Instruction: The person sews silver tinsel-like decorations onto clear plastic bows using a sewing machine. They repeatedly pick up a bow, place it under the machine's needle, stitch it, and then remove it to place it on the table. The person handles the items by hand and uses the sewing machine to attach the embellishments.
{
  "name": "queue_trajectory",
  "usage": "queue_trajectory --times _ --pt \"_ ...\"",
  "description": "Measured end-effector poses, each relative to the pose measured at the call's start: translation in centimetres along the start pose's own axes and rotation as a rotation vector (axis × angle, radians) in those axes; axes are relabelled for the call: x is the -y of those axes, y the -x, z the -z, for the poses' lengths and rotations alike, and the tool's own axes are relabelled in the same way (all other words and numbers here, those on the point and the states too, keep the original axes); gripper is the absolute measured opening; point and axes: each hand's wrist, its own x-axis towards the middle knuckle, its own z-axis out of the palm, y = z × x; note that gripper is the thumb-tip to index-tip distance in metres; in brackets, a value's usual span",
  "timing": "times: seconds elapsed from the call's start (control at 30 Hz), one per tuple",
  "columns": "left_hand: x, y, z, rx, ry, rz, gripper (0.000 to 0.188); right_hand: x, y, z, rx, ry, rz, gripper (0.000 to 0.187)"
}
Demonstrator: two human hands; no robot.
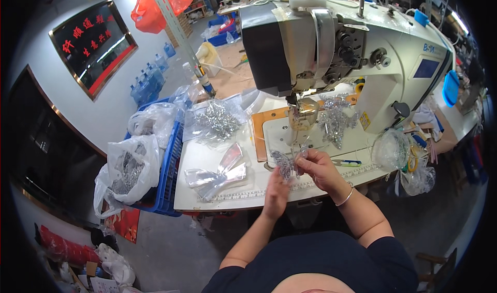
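Observation:
Just in front of the needle area of a white sewing machine (331, 49), a silver, glittery piece (282, 164) is up between my hands. My right hand (322, 173) pinches its right end between thumb and fingers. My left hand (276, 195) is at its lower left, with fingers smeared by motion, so its grip is unclear. A shiny, clear film bow (220, 175) lies flat on the white table (189, 155) to the left. Behind it sits a heap of silver glittery pieces (216, 119) on clear film. More silver pieces (336, 118) are piled beside the needle, on the machine bed.
A blue crate (173, 163) with white plastic bags (135, 161) stands against the table's left edge. A ruler strip (248, 193) runs along the front edge. Right of my hand lie small thread snips (348, 162), a clear bag (391, 150) and yellow-handled scissors (412, 161).

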Motion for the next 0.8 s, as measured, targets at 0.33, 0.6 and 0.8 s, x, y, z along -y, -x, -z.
queue_trajectory --times 0.33,0.6,0.8 --pt "-3.7 -5.5 -2.3 0.196 0.053 0.133 0.089 -0.4 -1.0 2.3 -0.134 0.501 -0.005 0.017" --pt "-3.5 -7.9 -2.6 -0.149 -0.457 0.138 0.038 -1.2 -2.4 2.6 -0.183 0.518 0.049 0.018" --pt "-5.3 -11.3 -2.6 -0.026 -0.487 0.196 0.028 1.6 -3.3 2.6 -0.214 0.458 0.02 0.016"
